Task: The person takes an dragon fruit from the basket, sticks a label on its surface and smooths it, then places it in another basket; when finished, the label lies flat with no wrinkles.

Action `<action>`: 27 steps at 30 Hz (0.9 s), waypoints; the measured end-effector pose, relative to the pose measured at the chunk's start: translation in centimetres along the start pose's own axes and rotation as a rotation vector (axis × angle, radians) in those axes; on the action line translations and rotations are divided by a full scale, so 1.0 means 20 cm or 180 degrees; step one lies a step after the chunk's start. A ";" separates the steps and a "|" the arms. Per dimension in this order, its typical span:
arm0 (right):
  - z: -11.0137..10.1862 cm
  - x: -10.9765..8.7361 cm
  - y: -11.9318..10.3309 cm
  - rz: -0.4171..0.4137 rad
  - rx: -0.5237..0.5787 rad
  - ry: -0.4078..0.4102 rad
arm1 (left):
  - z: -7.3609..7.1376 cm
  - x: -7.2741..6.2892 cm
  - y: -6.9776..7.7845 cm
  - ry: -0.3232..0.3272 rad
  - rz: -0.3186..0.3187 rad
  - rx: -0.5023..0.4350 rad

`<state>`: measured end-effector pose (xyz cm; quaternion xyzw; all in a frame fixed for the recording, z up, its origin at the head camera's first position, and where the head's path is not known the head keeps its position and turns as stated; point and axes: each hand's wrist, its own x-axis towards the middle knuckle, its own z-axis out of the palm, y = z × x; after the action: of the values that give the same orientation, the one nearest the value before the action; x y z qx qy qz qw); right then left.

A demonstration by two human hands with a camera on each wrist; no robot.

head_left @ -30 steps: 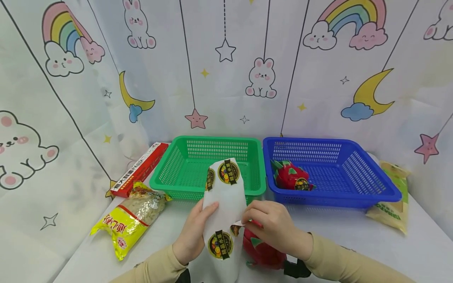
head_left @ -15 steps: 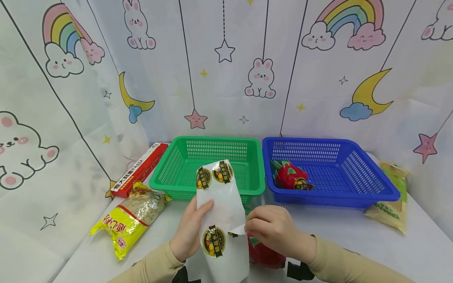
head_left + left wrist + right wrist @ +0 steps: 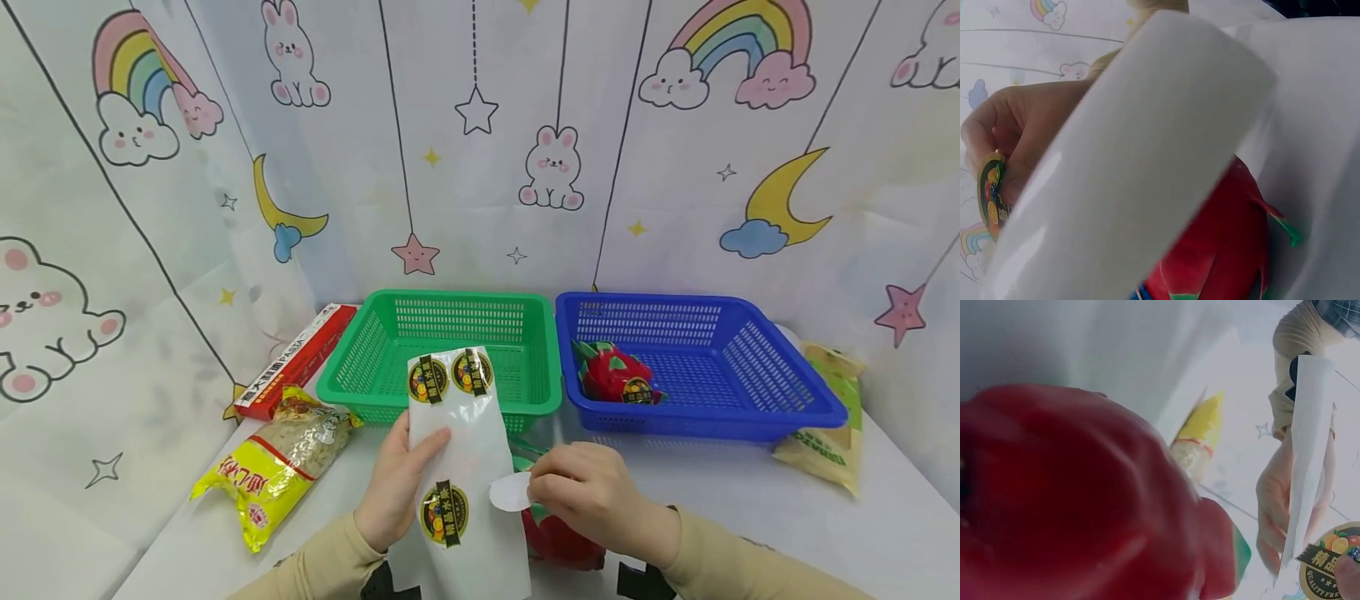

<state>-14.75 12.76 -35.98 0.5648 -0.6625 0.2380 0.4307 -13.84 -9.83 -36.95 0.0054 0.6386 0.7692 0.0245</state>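
A white sheet (image 3: 476,446) bearing round black-and-gold fruit stickers stands upright in my left hand (image 3: 393,492), thumb over its front. My right hand (image 3: 603,504) pinches one round sticker (image 3: 510,492) by its edge; its white back faces the head camera. The printed face of this sticker (image 3: 1329,581), with fruit and lettering, shows in the right wrist view. Under the right hand, a red dragon fruit (image 3: 562,542) with green-tipped scales lies on the table, partly hidden by hand and sheet. Large in the right wrist view, the same dragon fruit (image 3: 1085,494) fills the left side.
Behind the hands stand a green basket (image 3: 442,408) and a blue basket (image 3: 712,422), the latter holding another stickered dragon fruit (image 3: 618,372). At left lie a red pasta box (image 3: 300,358) and a yellow bag (image 3: 277,467). A beige-green bag (image 3: 832,450) lies at right.
The sticker has come away from the sheet, its white back now turned to the head camera. The sheet has shifted left and turned flatter to view; the right hand has moved slightly right.
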 end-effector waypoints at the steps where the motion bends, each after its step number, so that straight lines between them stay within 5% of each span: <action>1: 0.00 0.00 0.00 -0.0003 -0.0001 0.0034 | 0.00 0.00 0.00 0.0013 -0.0001 0.0002; 16: -0.04 -0.06 0.04 0.0347 -0.0142 0.0163 | -0.06 -0.01 -0.07 0.0009 -0.0131 0.0078; 27: -0.06 -0.08 0.05 0.0799 -0.0067 -0.0014 | -0.13 -0.03 -0.14 0.0042 -0.0203 0.0429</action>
<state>-15.36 14.98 -36.55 0.4734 -0.7314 0.2818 0.4020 -13.28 -11.94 -40.09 -0.0183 0.6889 0.7233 0.0444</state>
